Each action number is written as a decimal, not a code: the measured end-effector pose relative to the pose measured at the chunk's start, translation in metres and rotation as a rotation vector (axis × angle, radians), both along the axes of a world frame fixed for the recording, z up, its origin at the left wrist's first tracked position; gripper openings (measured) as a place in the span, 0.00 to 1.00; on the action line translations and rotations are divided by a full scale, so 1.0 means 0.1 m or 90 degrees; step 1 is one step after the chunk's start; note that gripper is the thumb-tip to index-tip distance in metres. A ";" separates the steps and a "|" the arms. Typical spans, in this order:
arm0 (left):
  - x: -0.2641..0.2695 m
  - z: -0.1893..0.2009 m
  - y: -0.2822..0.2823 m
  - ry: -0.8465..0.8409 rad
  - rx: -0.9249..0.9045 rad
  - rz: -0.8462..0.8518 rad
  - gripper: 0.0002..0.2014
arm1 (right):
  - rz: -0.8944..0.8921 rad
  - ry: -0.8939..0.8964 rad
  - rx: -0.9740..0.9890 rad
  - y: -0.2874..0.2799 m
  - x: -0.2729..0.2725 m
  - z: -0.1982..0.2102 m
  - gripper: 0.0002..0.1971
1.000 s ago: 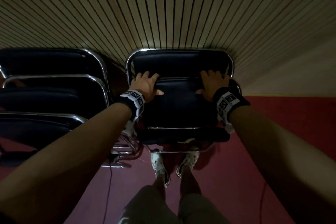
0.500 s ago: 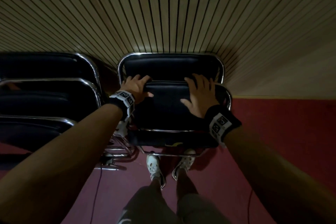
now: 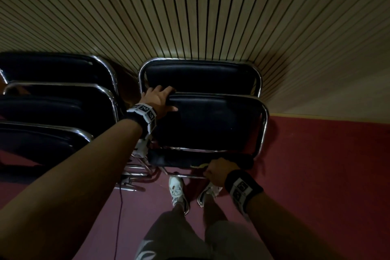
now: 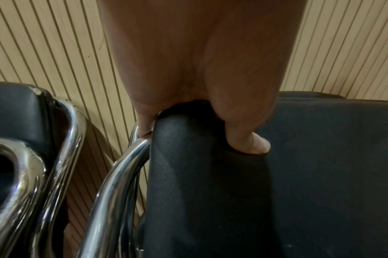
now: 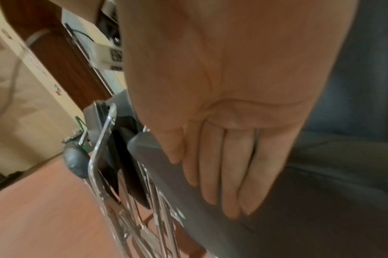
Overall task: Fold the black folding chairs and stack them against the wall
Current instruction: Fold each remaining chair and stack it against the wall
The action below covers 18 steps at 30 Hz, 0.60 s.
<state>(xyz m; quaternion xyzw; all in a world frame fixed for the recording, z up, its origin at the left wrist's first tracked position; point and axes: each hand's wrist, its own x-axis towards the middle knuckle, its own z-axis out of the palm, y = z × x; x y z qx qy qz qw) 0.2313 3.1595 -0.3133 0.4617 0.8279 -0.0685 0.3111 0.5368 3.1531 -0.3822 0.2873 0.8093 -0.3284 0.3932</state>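
Observation:
Two folded black chairs with chrome frames lean on the slatted wall. The rear chair (image 3: 200, 76) stands against the wall, and the front chair (image 3: 211, 124) leans on it. My left hand (image 3: 158, 101) grips the top left corner of the front chair's backrest (image 4: 321, 174), with the thumb (image 4: 248, 139) on the pad's face and the fingers hidden over the top. My right hand (image 3: 217, 170) holds the lower edge of the front chair's seat (image 5: 321, 209), its fingers (image 5: 221, 174) wrapped along the underside of the pad.
Three more folded chairs (image 3: 52, 101) lean in a stack to the left, close beside my left wrist. Red carpet (image 3: 316, 175) spreads to the right. A thin cable (image 3: 119, 217) runs over the floor on the left. My shoes (image 3: 177, 190) stand just below the seat.
My right hand left the top of the front chair's backrest and went down to the seat's lower edge. My left hand kept its grip on the top left corner.

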 end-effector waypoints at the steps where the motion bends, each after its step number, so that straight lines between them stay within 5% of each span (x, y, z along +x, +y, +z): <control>1: 0.01 0.00 -0.01 -0.001 -0.002 0.003 0.37 | 0.009 -0.005 0.005 0.04 -0.01 -0.01 0.18; 5: 0.09 0.06 -0.02 0.015 0.024 0.007 0.37 | 0.011 0.008 0.015 0.23 -0.05 -0.05 0.26; 11: 0.11 0.12 -0.08 0.068 0.090 -0.044 0.46 | -0.013 0.046 0.099 0.75 -0.42 -0.01 0.20; 18: 0.12 0.13 -0.07 0.085 0.070 -0.046 0.47 | -0.016 0.031 0.113 0.69 -0.37 -0.05 0.22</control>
